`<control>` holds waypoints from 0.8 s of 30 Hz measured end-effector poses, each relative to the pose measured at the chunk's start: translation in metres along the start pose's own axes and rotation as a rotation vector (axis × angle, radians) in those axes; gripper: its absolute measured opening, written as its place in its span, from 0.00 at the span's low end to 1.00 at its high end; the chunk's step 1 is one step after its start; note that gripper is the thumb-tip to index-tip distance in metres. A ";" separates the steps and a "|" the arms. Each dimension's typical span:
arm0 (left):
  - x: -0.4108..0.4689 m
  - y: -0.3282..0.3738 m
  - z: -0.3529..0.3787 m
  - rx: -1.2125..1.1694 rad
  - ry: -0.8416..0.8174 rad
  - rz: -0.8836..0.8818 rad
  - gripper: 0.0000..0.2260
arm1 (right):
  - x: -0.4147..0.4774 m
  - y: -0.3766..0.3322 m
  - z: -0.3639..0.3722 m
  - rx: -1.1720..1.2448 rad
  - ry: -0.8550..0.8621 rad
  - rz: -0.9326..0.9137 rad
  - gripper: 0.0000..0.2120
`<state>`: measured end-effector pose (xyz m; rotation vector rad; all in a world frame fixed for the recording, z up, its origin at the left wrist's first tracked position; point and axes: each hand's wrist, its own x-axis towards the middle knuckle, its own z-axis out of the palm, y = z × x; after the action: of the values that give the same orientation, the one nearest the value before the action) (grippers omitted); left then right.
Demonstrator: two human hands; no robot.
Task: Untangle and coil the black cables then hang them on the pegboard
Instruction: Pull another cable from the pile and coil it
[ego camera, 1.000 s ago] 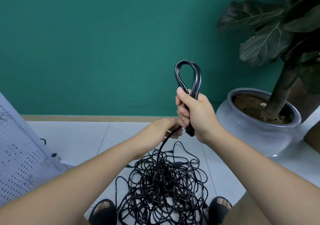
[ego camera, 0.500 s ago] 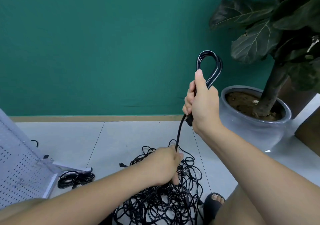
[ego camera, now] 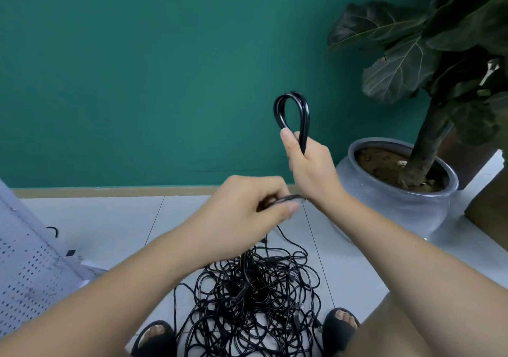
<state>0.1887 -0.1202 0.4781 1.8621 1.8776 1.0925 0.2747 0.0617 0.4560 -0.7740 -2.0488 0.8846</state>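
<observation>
Head view shows your right hand [ego camera: 310, 169] raised above the tangled pile of black cables [ego camera: 253, 301], a little to the right of it. Its fingers [ego camera: 287, 139] are curled tight round a folded coil [ego camera: 292, 114], and the loop of this coil stands up out of the fist in front of the green wall [ego camera: 137, 68].

Your left hand [ego camera: 242, 219] is lower, directly above the pile. Its fingers pinch one black strand [ego camera: 286, 199], which runs from the pinch toward your right wrist, and from under the hand the cable drops down into the pile. The picture is blurred here, so it seems that thumb and forefinger make the pinch, but I cannot say it surely.

The pile lies on the tiled floor [ego camera: 343, 268], between your two feet in black sandals [ego camera: 339, 326]. To the left of the pile the white pegboard [ego camera: 24, 260] stands tilted. To the right of the pile and behind it stands a grey pot [ego camera: 412, 208] with a large-leaved plant [ego camera: 398, 65].
</observation>
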 end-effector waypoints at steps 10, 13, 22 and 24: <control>0.023 -0.029 -0.026 -0.129 0.515 0.034 0.07 | -0.028 -0.016 0.009 0.217 -0.376 0.071 0.46; 0.027 -0.029 -0.031 -0.112 0.566 0.029 0.11 | -0.038 -0.021 0.013 0.229 -0.473 0.052 0.36; 0.031 -0.038 -0.044 0.222 0.692 0.220 0.09 | -0.039 -0.017 0.017 0.283 -0.564 0.024 0.23; 0.032 -0.044 -0.045 0.303 0.696 0.301 0.08 | -0.040 -0.018 0.015 0.300 -0.626 0.050 0.20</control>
<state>0.1223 -0.0987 0.4887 2.1674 2.2639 1.8329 0.2793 0.0161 0.4473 -0.4099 -2.3381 1.5705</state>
